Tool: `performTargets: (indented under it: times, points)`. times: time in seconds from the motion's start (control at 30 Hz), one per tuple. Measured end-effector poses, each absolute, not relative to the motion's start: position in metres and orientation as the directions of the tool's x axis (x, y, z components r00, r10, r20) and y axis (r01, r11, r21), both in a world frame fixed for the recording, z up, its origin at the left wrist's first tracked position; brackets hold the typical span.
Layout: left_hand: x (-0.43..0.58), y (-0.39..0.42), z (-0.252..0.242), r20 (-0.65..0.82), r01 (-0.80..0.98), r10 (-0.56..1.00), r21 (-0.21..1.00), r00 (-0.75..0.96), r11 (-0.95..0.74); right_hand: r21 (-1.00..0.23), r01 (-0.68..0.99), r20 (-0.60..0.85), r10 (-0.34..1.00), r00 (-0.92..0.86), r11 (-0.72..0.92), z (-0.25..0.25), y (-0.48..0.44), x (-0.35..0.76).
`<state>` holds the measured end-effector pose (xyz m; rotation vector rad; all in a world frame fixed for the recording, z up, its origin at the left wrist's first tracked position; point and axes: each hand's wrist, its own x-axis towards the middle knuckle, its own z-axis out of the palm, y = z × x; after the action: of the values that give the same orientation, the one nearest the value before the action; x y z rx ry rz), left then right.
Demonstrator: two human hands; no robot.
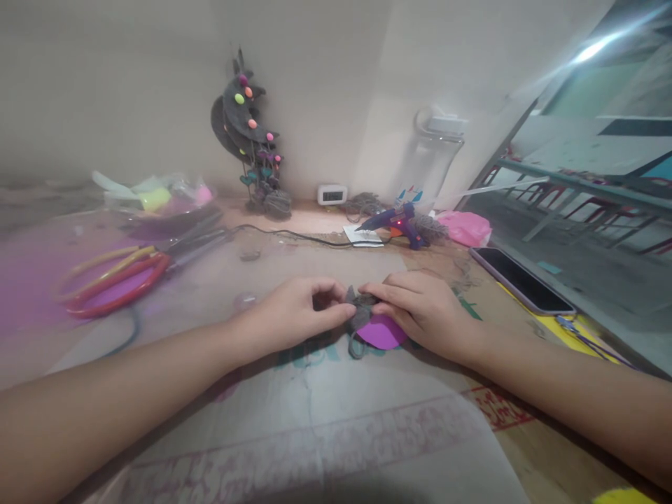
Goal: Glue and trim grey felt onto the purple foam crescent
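At the middle of the table, a small grey piece with a grey loop [357, 344], like yarn or felt, lies beside a rounded purple piece [383, 332]. My left hand [302, 311] pinches the grey piece's left edge between thumb and curled fingers. From the other side, my right hand [420, 304] presses its fingers onto the grey piece, and its palm side partly covers the purple piece. The fingers hide how the two pieces are joined. Behind them, a dark blue glue gun [399, 222] with a red light rests near a small white paper [363, 236].
Red- and yellow-handled scissors [120, 285] lie left, near a plastic bag [162, 199]. Along the wall stand a grey crescent decoration [242, 115], a small digital clock [332, 194] and a clear bottle [428, 164]. A phone [522, 280] and pink plastic [467, 228] are right. A black cord [294, 234] crosses behind.
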<state>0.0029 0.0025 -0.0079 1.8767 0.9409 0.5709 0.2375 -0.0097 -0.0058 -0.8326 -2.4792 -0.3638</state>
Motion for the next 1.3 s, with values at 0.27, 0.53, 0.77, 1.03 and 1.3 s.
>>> performTargets:
  times: [0.27, 0.53, 0.77, 1.03, 1.3]
  points:
    - [0.0027, 0.0013, -0.0054, 0.006, 0.379, 0.796, 0.877, 0.606, -0.294, 0.077, 0.638, 0.517, 0.516, -0.683, 0.766, -0.0067, -0.0090, 0.2376]
    - [0.0028, 0.0020, -0.0066, 0.038, 0.350, 0.787, 0.882, 0.615, -0.315, 0.096, 0.621, 0.515, 0.495, -0.700, 0.778, -0.0059, -0.0080, 0.2387]
    - [0.0022, 0.0022, -0.0057, 0.031, 0.346, 0.781, 0.885, 0.624, -0.311, 0.034, 0.599, 0.513, 0.501, -0.697, 0.800, -0.0048, -0.0077, 0.2362]
    - [0.0020, 0.0024, -0.0064, 0.020, 0.350, 0.784, 0.888, 0.620, -0.299, 0.042, 0.614, 0.509, 0.512, -0.692, 0.788, -0.0045, -0.0095, 0.2349]
    - [0.0037, 0.0014, -0.0029, -0.005, 0.385, 0.798, 0.878, 0.602, -0.284, 0.062, 0.633, 0.538, 0.508, -0.672, 0.772, -0.0094, -0.0098, 0.2372]
